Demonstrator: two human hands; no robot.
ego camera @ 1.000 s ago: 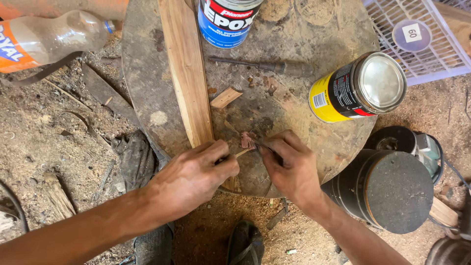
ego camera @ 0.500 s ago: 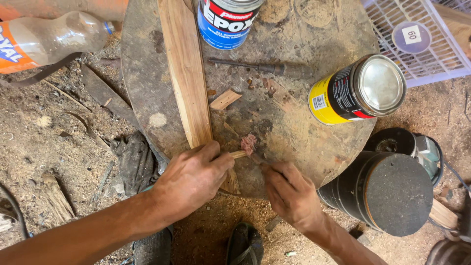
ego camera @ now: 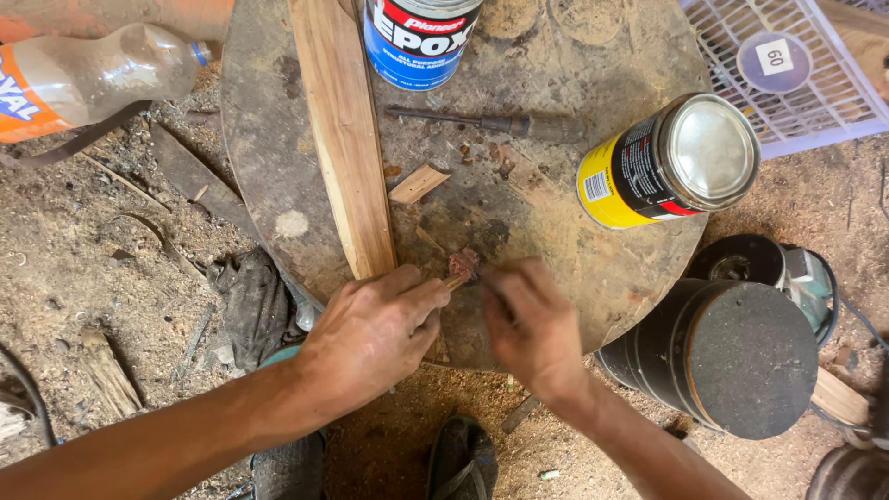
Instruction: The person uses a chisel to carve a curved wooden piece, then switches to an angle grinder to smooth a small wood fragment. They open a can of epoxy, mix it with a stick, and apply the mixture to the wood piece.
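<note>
1. Head view: left hand (ego camera: 375, 333) lies on the near edge of the round worktop (ego camera: 269, 185), fingers curled, pinching a thin stick (ego camera: 455, 282) between thumb and forefinger; the stick's tip pokes out toward a reddish-brown blob (ego camera: 463, 264).
2. Right hand (ego camera: 528, 324) sits just beside the left, fingers bent down, fingertips at the blob; can't tell if it grips anything.
3. Blob sits on the worktop near its front edge, between the two hands, just right of the plank's near end.
4. Plank (ego camera: 343, 139) lies lengthwise across the worktop, its near end touching the left hand.
5. Small wood chip (ego camera: 419, 183) lies right of the plank, mid-worktop.
6. Blue can (ego camera: 417, 42) stands at the far edge; a dark metal tool (ego camera: 491, 120) lies just in front of it.
7. Yellow can (ego camera: 667, 162) lies tilted on its side at the right edge, lid facing up-right.
8. Black drum (ego camera: 732, 356) stands on the floor right of the worktop, near the right forearm.
9. Plastic bottle (ego camera: 93, 79) lies on the sawdust floor, upper left.
10. White basket (ego camera: 796, 74) is at upper right.
11. Sandal (ego camera: 461, 461) on the floor between the forearms.
</note>
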